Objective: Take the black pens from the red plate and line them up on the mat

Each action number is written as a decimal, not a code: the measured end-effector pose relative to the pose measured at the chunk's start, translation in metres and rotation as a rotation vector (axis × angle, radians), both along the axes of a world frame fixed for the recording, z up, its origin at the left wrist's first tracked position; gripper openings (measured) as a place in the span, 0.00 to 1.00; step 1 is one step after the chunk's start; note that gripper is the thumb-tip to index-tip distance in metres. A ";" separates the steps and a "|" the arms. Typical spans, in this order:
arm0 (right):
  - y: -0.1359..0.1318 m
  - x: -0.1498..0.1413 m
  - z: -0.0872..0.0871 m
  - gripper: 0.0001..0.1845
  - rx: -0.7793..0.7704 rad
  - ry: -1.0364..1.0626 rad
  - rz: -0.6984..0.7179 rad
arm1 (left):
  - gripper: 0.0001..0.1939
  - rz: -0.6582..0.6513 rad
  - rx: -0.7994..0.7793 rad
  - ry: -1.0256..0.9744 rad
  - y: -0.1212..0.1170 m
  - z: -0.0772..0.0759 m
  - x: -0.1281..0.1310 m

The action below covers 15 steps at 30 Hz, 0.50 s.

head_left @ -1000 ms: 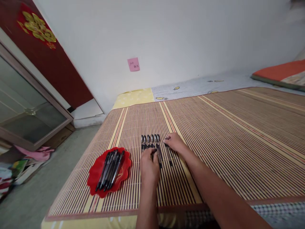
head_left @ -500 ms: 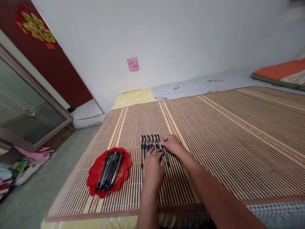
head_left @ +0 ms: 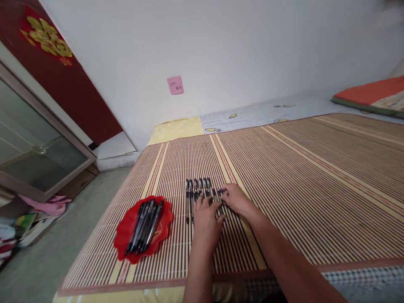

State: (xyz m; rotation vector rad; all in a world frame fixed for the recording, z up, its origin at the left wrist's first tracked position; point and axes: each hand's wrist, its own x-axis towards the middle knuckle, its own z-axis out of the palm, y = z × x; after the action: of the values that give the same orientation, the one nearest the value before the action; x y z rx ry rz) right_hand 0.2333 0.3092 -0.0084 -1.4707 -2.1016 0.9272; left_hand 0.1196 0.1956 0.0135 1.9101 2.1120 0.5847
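Several black-capped pens [head_left: 195,185] lie side by side in a row on the striped mat, caps toward the wall. My left hand [head_left: 207,216] rests over the lower parts of the row with its fingers spread, covering much of the barrels. At the row's right end, my right hand [head_left: 236,199] has its fingers bent together at a dark pen [head_left: 215,195], partly hidden between the two hands. To the left, a red scalloped dish [head_left: 121,231] holds a pile of similar pens [head_left: 143,227].
The striped mat [head_left: 284,176] covers a bed against a white wall with a pink note [head_left: 175,85]. Folded orange bedding [head_left: 369,94] lies at the far right. A glass-panelled door [head_left: 41,139] and items on the floor are at left.
My right hand has shifted slightly down and right from the pen's cap end. My left hand has moved a little right, its fingers spread wider. The pens in the dish stay put.
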 end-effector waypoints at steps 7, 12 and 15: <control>-0.011 -0.008 0.002 0.11 0.030 0.010 -0.018 | 0.18 0.011 0.006 0.006 -0.004 0.000 -0.003; -0.016 -0.012 0.004 0.10 0.024 -0.001 -0.022 | 0.18 -0.003 0.020 -0.020 -0.003 -0.001 -0.003; -0.017 -0.013 0.003 0.09 0.024 -0.012 -0.027 | 0.18 -0.001 -0.001 -0.029 -0.003 0.000 -0.004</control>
State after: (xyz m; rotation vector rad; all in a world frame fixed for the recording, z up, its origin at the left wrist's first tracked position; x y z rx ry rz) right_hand 0.2201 0.2922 -0.0057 -1.4923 -2.0890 0.8830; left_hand 0.1159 0.1923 0.0139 1.8905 2.0932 0.6071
